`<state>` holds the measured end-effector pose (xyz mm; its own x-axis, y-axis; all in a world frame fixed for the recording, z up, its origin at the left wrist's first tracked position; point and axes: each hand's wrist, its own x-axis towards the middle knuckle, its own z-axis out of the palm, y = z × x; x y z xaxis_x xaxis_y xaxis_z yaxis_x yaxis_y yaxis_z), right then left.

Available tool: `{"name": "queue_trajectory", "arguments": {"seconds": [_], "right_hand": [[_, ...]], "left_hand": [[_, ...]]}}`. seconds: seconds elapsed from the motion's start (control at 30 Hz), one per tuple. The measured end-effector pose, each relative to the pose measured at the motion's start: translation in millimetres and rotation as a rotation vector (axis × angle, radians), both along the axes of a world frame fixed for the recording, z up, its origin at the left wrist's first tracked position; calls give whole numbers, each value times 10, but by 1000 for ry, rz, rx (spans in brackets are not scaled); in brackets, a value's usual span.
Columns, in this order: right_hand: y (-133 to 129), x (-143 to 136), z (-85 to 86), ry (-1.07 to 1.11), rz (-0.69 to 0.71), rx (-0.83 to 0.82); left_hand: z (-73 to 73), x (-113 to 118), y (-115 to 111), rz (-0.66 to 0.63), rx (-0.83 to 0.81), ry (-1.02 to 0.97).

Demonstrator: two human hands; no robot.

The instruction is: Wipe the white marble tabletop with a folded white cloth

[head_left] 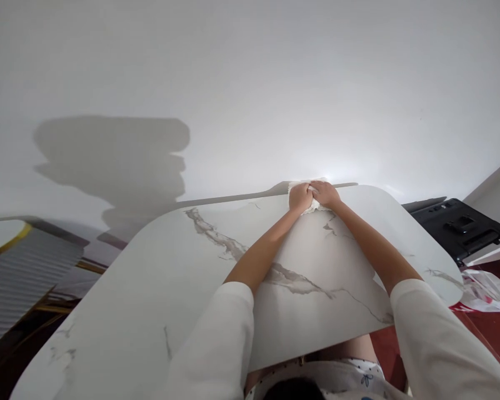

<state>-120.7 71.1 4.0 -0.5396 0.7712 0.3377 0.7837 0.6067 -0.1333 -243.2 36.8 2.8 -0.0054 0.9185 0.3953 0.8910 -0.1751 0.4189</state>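
Both arms reach forward over a white marbled table (216, 266) to its far edge by the wall. A white cloth (315, 206) lies there, bunched under and between the hands, with its frilled edge showing around them. My left hand (300, 198) is closed on the cloth. Right beside it, touching, my right hand (325, 194) presses on the same cloth with its fingers curled over toward the left hand.
A white wall (250, 100) rises behind the table's far edge. At the right are a black case (462, 226) and a white plastic bag (485, 290) on a red floor. A ribbed grey cabinet (25, 278) with gold trim stands at the left.
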Motion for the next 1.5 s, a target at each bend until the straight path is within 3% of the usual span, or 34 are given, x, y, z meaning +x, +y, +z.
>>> {"name": "queue_trajectory", "arguments": {"seconds": [0.2,0.43,0.6,0.8,0.93,1.07,1.27,1.4,1.5], "right_hand": [[-131,49,-7,-26,11,-2],[-663,97,-57,-41,-35,7],[-1226,159,-34,-67,-44,-42],[-2066,355,-24,-80,53,-33],[-2547,590,-39,-59,163,-16],[-2798,825,-28,-50,244,-34],[-2741,1151,3,-55,246,-89],[-2493,1318,-20,-66,189,-79],[-2238,1356,-55,-86,130,-48]], "left_hand": [[-18,30,-127,-27,-21,2],[-52,21,-586,-102,-35,38],[-30,40,-1114,-145,-70,47],[-55,126,-1984,-131,-181,-11],[-18,226,-2559,-184,-346,-30],[98,413,-2878,-175,-544,-63],[185,781,-2833,-193,-630,-117],[203,881,-2561,-264,-610,-101],[182,871,-2248,-360,-448,9]]}}
